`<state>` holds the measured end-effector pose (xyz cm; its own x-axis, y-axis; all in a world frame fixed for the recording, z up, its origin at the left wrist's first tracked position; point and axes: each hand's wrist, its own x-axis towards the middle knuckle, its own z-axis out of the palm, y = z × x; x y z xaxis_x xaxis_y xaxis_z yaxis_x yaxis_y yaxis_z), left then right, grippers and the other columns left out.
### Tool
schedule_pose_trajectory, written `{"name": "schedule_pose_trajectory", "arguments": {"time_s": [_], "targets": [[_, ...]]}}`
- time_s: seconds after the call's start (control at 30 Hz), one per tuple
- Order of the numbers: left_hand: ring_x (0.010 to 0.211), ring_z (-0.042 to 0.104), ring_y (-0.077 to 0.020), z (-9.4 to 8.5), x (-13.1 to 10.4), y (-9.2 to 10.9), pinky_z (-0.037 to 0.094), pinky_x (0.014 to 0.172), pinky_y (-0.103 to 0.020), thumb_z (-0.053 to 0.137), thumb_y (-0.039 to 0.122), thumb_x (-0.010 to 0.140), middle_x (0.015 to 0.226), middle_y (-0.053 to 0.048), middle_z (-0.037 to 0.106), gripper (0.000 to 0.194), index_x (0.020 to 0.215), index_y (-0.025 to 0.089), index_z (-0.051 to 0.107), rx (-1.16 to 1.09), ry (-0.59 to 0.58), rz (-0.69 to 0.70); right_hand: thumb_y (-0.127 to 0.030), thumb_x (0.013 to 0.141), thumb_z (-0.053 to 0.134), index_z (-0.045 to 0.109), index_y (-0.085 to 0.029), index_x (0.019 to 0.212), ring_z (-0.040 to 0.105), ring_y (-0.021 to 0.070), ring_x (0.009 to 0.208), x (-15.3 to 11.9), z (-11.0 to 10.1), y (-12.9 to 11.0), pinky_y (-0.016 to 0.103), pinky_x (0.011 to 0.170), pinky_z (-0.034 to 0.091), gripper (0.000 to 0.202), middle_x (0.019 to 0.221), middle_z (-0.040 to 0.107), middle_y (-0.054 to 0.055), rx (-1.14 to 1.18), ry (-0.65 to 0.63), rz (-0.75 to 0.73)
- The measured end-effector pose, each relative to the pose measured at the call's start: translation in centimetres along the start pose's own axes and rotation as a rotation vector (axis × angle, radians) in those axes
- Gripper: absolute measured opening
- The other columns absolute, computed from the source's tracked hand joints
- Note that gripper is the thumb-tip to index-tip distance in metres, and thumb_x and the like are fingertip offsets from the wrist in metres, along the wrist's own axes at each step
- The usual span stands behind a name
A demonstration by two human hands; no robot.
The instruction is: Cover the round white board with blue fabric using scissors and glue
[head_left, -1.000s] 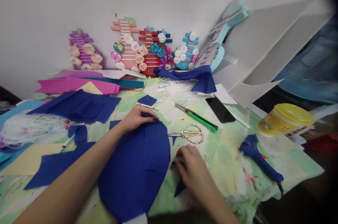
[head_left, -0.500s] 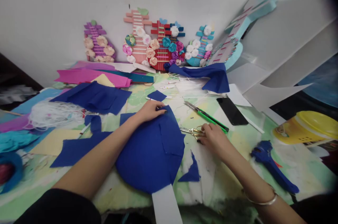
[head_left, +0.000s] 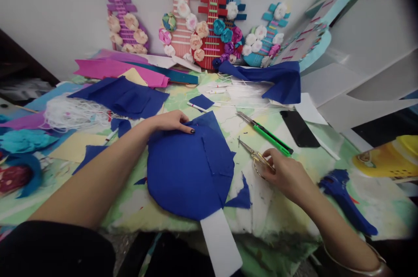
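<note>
A round piece covered in blue crepe paper or felt point(head_left: 183, 172) lies before me, with a white strip point(head_left: 220, 240) sticking out of its near end past the table edge. At its upper left edge my left hand point(head_left: 171, 121) grips it, thumb on top and the other fingers partly hidden. My right hand point(head_left: 281, 168) holds gold-handled scissors point(head_left: 251, 151) by the loops, just right of the round piece; the blades point away to the left. A jagged blue scrap point(head_left: 241, 196) lies between the round piece and the right hand.
Behind the scissors lie a green utility knife point(head_left: 269, 135) and a black phone point(head_left: 298, 129). A blue glue gun point(head_left: 348, 200) and yellow tub point(head_left: 388, 157) stand at right. Blue sheets point(head_left: 120, 96) and white string point(head_left: 75, 112) are at left; flower-decorated paper guitars point(head_left: 212, 37) lean against the wall.
The view has tilted down and shifted. My right hand has drawn the scissors slightly away from the round piece. The left hand has shifted left along its upper edge.
</note>
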<state>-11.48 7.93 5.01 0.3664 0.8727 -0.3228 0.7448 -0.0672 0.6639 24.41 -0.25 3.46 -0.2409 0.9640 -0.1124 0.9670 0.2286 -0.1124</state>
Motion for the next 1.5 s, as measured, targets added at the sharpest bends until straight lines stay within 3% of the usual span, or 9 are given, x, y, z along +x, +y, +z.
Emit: {"name": "schedule_pose_trajectory", "arguments": {"time_s": [0.1, 0.23, 0.37, 0.53, 0.73, 1.13, 1.5], "targets": [[0.05, 0.053, -0.0131, 0.0, -0.4, 0.1, 0.035, 0.047, -0.023, 0.073, 0.044, 0.062, 0.06, -0.002, 0.065, 0.029, 0.068, 0.016, 0.071, -0.229, -0.049, -0.091, -0.025, 0.075, 0.056, 0.049, -0.022, 0.119, 0.058, 0.0155, 0.059, -1.0, 0.0, 0.5, 0.025, 0.053, 0.035, 0.044, 0.073, 0.064, -0.001, 0.158, 0.029, -0.046], [0.054, 0.06, -0.0163, 0.5, -0.5, 0.7, 0.042, 0.049, -0.024, 0.077, 0.041, 0.057, 0.07, -0.006, 0.071, 0.031, 0.075, 0.016, 0.074, -0.445, 0.004, -0.198, -0.04, 0.08, 0.055, 0.053, -0.023, 0.122, 0.054, 0.0133, 0.051, -3.8, 0.2, -0.9, 0.025, 0.053, 0.041, 0.045, 0.06, 0.057, -0.004, 0.342, 0.139, -0.105], [0.052, 0.061, -0.0166, 1.2, -0.5, 0.7, 0.044, 0.048, -0.024, 0.077, 0.04, 0.058, 0.069, -0.007, 0.072, 0.03, 0.076, 0.016, 0.074, -0.482, 0.085, -0.216, -0.035, 0.08, 0.054, 0.05, -0.021, 0.131, 0.058, 0.0141, 0.055, -7.1, 1.0, -4.2, 0.025, 0.052, 0.046, 0.053, 0.073, 0.065, 0.002, 0.392, 0.137, -0.249], [0.053, 0.063, -0.0186, 2.0, -1.4, 0.1, 0.046, 0.048, -0.025, 0.076, 0.039, 0.06, 0.066, -0.006, 0.072, 0.029, 0.077, 0.016, 0.074, -0.568, 0.112, -0.262, -0.03, 0.085, 0.047, 0.041, -0.022, 0.14, 0.061, 0.0159, 0.054, -9.3, 2.9, -6.5, 0.028, 0.048, 0.049, 0.056, 0.08, 0.066, 0.007, 0.291, 0.151, -0.271], [0.056, 0.064, -0.0192, 3.1, -3.2, 0.4, 0.05, 0.052, -0.028, 0.074, 0.038, 0.061, 0.071, -0.005, 0.072, 0.031, 0.084, 0.016, 0.071, -0.643, 0.182, -0.285, -0.033, 0.09, 0.044, 0.042, -0.022, 0.14, 0.063, 0.017, 0.056, -9.6, 4.3, -6.7, 0.027, 0.043, 0.047, 0.051, 0.082, 0.066, 0.009, 0.104, 0.213, -0.309], [0.056, 0.062, -0.0152, 3.8, -4.3, 1.2, 0.048, 0.051, -0.024, 0.072, 0.035, 0.062, 0.068, -0.002, 0.069, 0.026, 0.078, 0.015, 0.069, -0.663, 0.256, -0.264, -0.032, 0.089, 0.044, 0.058, -0.015, 0.127, 0.057, 0.0138, 0.046, -9.2, 3.3, -7.1, 0.026, 0.035, 0.037, 0.044, 0.07, 0.064, 0.008, -0.1, 0.34, -0.333], [0.058, 0.06, -0.0128, 3.8, -4.8, 1.1, 0.048, 0.052, -0.021, 0.072, 0.04, 0.065, 0.07, 0.0, 0.067, 0.03, 0.082, 0.016, 0.066, -0.652, 0.242, -0.235, -0.022, 0.092, 0.041, 0.059, -0.005, 0.122, 0.056, 0.0123, 0.045, -8.2, 4.1, -7.5, 0.024, 0.034, 0.037, 0.039, 0.064, 0.063, 0.007, -0.07, 0.461, -0.478]]}}
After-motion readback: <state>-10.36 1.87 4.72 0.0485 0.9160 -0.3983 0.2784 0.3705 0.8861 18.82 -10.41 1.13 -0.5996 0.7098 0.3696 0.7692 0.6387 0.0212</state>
